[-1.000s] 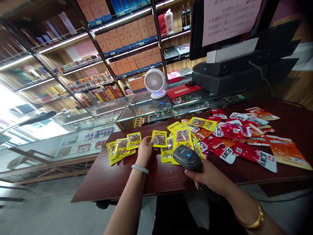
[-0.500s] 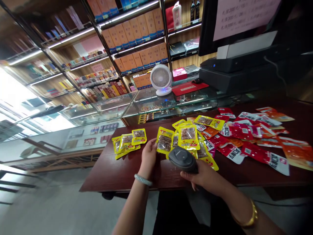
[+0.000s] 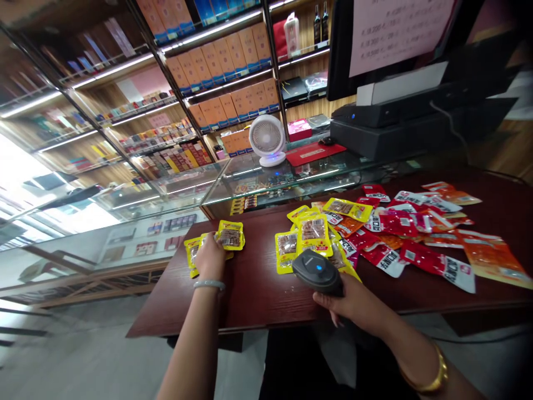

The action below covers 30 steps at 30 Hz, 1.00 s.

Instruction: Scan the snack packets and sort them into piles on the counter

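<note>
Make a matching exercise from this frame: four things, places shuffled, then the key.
Things
1. Scanner
2. Fan
3. Left hand
4. Gold bangle

Places
A. Around the right arm
B. At the left pile of yellow packets
C. In the right hand
D. On the glass counter

Pairs: 1-C, 2-D, 3-B, 4-A

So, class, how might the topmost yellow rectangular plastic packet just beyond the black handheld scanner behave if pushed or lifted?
The yellow rectangular plastic packet would probably flex, as its pouch looks thin. It may slide easily: its glossy film overlaps other yellow packets. Its flat shape makes rolling unlikely.
</note>
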Each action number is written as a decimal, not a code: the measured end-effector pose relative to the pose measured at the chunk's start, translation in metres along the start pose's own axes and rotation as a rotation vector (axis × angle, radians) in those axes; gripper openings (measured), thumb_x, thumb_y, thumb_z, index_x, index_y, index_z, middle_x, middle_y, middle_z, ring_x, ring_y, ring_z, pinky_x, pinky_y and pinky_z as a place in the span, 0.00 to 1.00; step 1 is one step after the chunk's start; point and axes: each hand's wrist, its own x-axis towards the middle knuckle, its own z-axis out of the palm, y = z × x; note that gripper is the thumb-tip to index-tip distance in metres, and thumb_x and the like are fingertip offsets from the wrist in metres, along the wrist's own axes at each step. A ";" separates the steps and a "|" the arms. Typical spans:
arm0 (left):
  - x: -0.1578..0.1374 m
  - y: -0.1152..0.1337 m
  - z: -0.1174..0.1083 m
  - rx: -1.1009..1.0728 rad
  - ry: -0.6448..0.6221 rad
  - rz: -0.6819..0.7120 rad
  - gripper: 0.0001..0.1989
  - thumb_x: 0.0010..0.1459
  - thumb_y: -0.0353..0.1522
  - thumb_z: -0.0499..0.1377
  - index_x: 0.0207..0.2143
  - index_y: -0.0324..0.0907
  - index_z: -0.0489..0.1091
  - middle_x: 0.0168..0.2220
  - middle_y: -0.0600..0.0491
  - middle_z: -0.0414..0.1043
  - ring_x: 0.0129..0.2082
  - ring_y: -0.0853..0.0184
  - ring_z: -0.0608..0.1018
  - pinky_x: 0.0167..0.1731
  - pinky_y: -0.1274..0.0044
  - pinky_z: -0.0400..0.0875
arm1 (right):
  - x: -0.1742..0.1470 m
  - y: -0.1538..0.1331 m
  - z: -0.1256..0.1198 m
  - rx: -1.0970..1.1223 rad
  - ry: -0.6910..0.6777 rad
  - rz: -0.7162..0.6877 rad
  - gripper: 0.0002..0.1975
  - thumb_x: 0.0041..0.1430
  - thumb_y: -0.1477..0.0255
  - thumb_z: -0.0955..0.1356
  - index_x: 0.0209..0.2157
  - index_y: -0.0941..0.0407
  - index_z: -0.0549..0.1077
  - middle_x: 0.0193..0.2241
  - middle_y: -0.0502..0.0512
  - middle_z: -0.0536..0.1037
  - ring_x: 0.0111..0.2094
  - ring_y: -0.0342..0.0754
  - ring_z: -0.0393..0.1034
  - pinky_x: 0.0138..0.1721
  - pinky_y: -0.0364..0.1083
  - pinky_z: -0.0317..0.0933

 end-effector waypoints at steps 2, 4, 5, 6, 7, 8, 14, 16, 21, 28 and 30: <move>-0.001 0.001 0.001 0.055 -0.001 0.010 0.22 0.65 0.39 0.48 0.57 0.40 0.66 0.46 0.38 0.76 0.46 0.49 0.78 0.42 0.64 0.69 | -0.001 0.000 -0.001 0.005 0.012 0.007 0.20 0.51 0.54 0.73 0.32 0.55 0.68 0.13 0.43 0.68 0.15 0.42 0.64 0.20 0.42 0.59; -0.004 0.006 0.000 0.088 0.084 0.060 0.23 0.64 0.37 0.50 0.59 0.37 0.63 0.50 0.37 0.73 0.51 0.50 0.75 0.48 0.64 0.67 | -0.001 0.001 -0.003 0.007 0.030 0.015 0.21 0.50 0.54 0.74 0.32 0.55 0.68 0.13 0.43 0.68 0.15 0.42 0.64 0.20 0.42 0.59; -0.006 0.010 -0.001 0.097 0.141 0.091 0.24 0.64 0.37 0.50 0.60 0.36 0.62 0.53 0.37 0.71 0.54 0.50 0.72 0.51 0.65 0.65 | -0.001 0.002 -0.004 0.007 0.037 0.017 0.21 0.50 0.54 0.74 0.32 0.55 0.68 0.14 0.43 0.69 0.15 0.43 0.64 0.20 0.42 0.59; -0.010 0.016 -0.002 0.100 0.188 0.121 0.25 0.64 0.37 0.50 0.60 0.35 0.61 0.54 0.37 0.69 0.56 0.51 0.71 0.54 0.65 0.63 | -0.001 0.003 -0.004 0.006 0.040 0.016 0.21 0.50 0.54 0.74 0.33 0.56 0.68 0.14 0.44 0.69 0.15 0.43 0.64 0.20 0.42 0.59; -0.015 0.023 -0.004 0.096 0.202 0.156 0.25 0.64 0.38 0.50 0.60 0.35 0.61 0.54 0.37 0.69 0.56 0.51 0.70 0.55 0.65 0.62 | -0.001 0.005 -0.005 0.004 0.042 0.013 0.21 0.50 0.54 0.74 0.34 0.56 0.69 0.14 0.44 0.69 0.15 0.43 0.64 0.20 0.42 0.59; -0.022 0.031 -0.004 0.084 0.176 0.198 0.23 0.64 0.39 0.50 0.58 0.36 0.64 0.53 0.38 0.70 0.56 0.52 0.70 0.55 0.66 0.62 | 0.000 0.006 -0.005 0.003 0.042 0.008 0.21 0.51 0.54 0.73 0.34 0.56 0.69 0.14 0.44 0.70 0.15 0.43 0.64 0.20 0.42 0.59; -0.078 0.088 0.008 0.000 -0.217 0.467 0.24 0.61 0.52 0.52 0.39 0.42 0.75 0.42 0.40 0.74 0.48 0.53 0.74 0.50 0.67 0.65 | 0.001 0.007 -0.003 -0.002 0.041 -0.006 0.21 0.51 0.54 0.73 0.33 0.55 0.68 0.13 0.43 0.69 0.14 0.43 0.64 0.20 0.42 0.60; -0.093 0.101 0.015 -0.019 -0.258 0.457 0.24 0.57 0.52 0.56 0.40 0.41 0.74 0.43 0.40 0.73 0.48 0.53 0.74 0.49 0.67 0.65 | 0.001 0.006 -0.002 0.005 0.027 -0.011 0.21 0.51 0.53 0.73 0.33 0.55 0.68 0.13 0.43 0.69 0.14 0.43 0.64 0.20 0.43 0.60; -0.105 0.118 0.028 -0.108 -0.275 0.351 0.22 0.52 0.46 0.64 0.40 0.39 0.69 0.46 0.38 0.72 0.52 0.51 0.73 0.50 0.67 0.64 | 0.000 0.010 -0.004 0.002 0.045 0.004 0.21 0.51 0.52 0.73 0.32 0.55 0.68 0.13 0.44 0.69 0.14 0.43 0.64 0.20 0.42 0.59; -0.110 0.106 0.028 -0.412 -0.355 0.210 0.18 0.54 0.35 0.64 0.44 0.42 0.61 0.39 0.45 0.76 0.39 0.58 0.79 0.36 0.73 0.66 | -0.001 0.012 -0.008 -0.008 0.055 -0.010 0.19 0.53 0.54 0.72 0.31 0.55 0.68 0.14 0.45 0.70 0.16 0.43 0.65 0.21 0.42 0.59; -0.111 0.096 0.027 -0.495 -0.311 0.187 0.18 0.53 0.34 0.64 0.43 0.43 0.60 0.40 0.46 0.76 0.38 0.60 0.79 0.35 0.74 0.66 | 0.000 0.012 -0.009 -0.010 0.069 -0.017 0.19 0.53 0.55 0.72 0.31 0.55 0.67 0.14 0.45 0.70 0.16 0.43 0.65 0.21 0.42 0.59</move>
